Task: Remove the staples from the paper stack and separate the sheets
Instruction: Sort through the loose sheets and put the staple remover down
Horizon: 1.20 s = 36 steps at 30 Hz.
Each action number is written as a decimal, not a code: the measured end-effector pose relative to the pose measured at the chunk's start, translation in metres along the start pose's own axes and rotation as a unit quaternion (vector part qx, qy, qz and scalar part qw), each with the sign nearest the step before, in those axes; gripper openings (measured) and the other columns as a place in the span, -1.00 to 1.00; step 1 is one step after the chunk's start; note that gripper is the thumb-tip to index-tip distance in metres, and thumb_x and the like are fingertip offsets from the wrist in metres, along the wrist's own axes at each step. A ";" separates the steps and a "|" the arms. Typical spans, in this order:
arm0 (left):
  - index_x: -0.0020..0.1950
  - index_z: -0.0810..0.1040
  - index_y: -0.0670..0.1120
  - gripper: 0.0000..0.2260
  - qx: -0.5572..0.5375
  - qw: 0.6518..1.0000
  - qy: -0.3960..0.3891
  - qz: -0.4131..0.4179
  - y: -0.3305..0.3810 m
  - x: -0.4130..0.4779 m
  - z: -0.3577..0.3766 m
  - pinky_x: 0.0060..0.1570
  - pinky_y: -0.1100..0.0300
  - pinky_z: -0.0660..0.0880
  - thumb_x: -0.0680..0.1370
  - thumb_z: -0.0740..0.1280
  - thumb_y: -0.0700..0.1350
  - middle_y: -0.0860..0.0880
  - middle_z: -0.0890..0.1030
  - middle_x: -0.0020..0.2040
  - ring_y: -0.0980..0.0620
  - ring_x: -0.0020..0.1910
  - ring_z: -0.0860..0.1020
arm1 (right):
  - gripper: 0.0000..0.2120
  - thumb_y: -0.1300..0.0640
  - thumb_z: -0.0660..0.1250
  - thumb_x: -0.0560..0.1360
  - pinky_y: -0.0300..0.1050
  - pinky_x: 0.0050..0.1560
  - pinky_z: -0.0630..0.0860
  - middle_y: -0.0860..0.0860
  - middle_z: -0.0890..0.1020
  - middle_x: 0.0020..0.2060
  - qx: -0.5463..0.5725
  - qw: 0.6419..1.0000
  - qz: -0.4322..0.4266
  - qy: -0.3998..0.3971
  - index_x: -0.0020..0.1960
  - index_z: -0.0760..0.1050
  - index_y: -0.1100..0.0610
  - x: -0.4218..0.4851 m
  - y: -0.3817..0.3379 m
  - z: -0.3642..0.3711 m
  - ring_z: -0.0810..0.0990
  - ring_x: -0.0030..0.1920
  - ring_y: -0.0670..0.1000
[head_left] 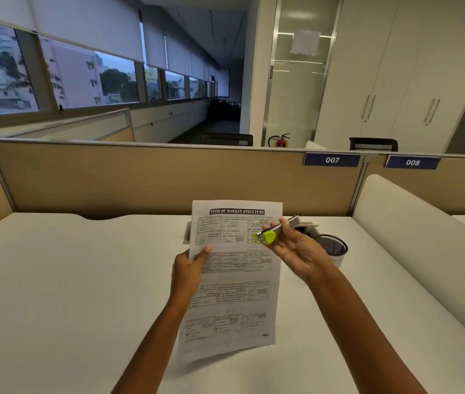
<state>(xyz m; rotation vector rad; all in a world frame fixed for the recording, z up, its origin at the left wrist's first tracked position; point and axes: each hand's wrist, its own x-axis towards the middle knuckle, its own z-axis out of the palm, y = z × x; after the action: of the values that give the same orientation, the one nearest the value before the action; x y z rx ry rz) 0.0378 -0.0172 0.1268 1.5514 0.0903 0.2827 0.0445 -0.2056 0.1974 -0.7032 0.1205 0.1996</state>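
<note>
Beige cubicle partition (168, 177) beyond white desk (55, 280), windows (83, 78) left, cabinets (396, 81) right.

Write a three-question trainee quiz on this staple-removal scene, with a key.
1. Which hand holds the paper stack? A) left B) right C) neither
2. True or false: the metal tool with the green tip is in the same hand as the stack.
3. Fill in: beyond the right hand stands a black mesh ____.
Key: 1 A, the left hand; 2 false, the right hand holds it; 3 cup.
</note>
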 end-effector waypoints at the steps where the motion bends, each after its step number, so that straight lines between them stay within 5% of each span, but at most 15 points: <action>1: -0.18 0.50 0.07 -0.93 0.002 1.000 -0.006 0.002 0.001 0.000 0.001 -0.29 0.17 0.55 0.50 0.26 -0.04 -0.02 0.61 -0.21 -0.03 -0.25 0.60 | -0.82 0.26 0.08 0.57 0.02 0.04 0.58 0.16 0.56 -0.17 -0.013 0.999 -0.041 -0.019 -0.13 0.42 0.23 0.000 0.000 0.000 0.61 0.03 0.12; 3: -0.18 0.51 0.06 -0.93 0.005 1.000 -0.021 0.011 0.005 -0.002 0.002 -0.30 0.17 0.55 0.50 0.26 -0.05 -0.03 0.61 -0.21 -0.03 -0.25 0.60 | -0.85 0.28 0.11 0.55 -0.12 -0.14 0.64 0.08 0.63 -0.22 -0.042 0.991 -0.104 -0.071 -0.07 0.45 0.16 -0.001 -0.003 0.004 0.68 -0.18 0.02; 7: -0.07 0.52 -0.02 -0.91 0.020 0.998 -0.053 0.033 0.012 -0.005 0.006 -0.23 0.11 0.57 0.50 0.26 -0.06 -0.08 0.62 -0.14 -0.10 -0.18 0.61 | -0.77 0.32 0.22 0.40 -0.19 -0.05 0.62 -0.02 0.70 -0.15 -0.149 0.949 -0.212 -0.178 0.01 0.46 0.11 -0.009 -0.015 0.027 0.67 -0.08 -0.04; 12: -0.07 0.50 0.00 -0.93 0.041 0.994 -0.075 0.062 0.019 -0.012 0.012 -0.17 0.03 0.59 0.51 0.23 -0.06 -0.09 0.61 -0.11 -0.13 -0.17 0.61 | -0.76 0.36 0.24 0.42 -0.22 0.00 0.58 0.04 0.60 -0.02 -0.351 0.861 -0.298 -0.216 -0.02 0.43 0.06 -0.017 -0.024 0.052 0.64 -0.06 -0.08; 18: -0.16 0.45 0.13 -0.91 0.071 0.990 -0.084 0.085 0.019 -0.013 0.012 -0.30 0.21 0.57 0.51 0.23 -0.07 0.00 0.59 -0.17 0.04 -0.28 0.60 | -0.72 0.46 0.19 0.46 -0.27 -0.03 0.58 0.14 0.54 0.08 -0.426 0.818 -0.299 -0.244 -0.04 0.41 0.09 -0.024 -0.029 0.065 0.62 -0.04 -0.06; 30: -0.06 0.51 -0.01 -0.92 0.085 0.988 -0.088 0.090 0.021 -0.013 0.011 -0.21 0.09 0.58 0.51 0.24 -0.07 -0.06 0.62 -0.13 -0.07 -0.21 0.61 | -0.73 0.47 0.22 0.44 -0.29 -0.02 0.58 0.11 0.54 0.05 -0.511 0.769 -0.274 -0.268 0.10 0.39 0.29 -0.032 -0.031 0.068 0.65 -0.12 -0.21; 36: -0.06 0.50 -0.02 -0.92 0.098 0.986 -0.084 0.102 0.022 -0.013 0.013 -0.25 0.18 0.56 0.50 0.25 -0.07 -0.05 0.60 -0.13 -0.05 -0.22 0.59 | -0.77 0.47 0.21 0.45 -0.11 0.05 0.56 0.10 0.58 -0.10 -0.521 0.758 -0.304 -0.250 0.04 0.38 0.23 -0.029 -0.022 0.069 0.60 -0.07 -0.04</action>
<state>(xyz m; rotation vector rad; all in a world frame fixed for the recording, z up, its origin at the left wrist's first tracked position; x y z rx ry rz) 0.0256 -0.0333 0.1469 1.7776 -0.1799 0.3106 0.0244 -0.1804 0.2686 -1.7340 -0.8053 -0.2174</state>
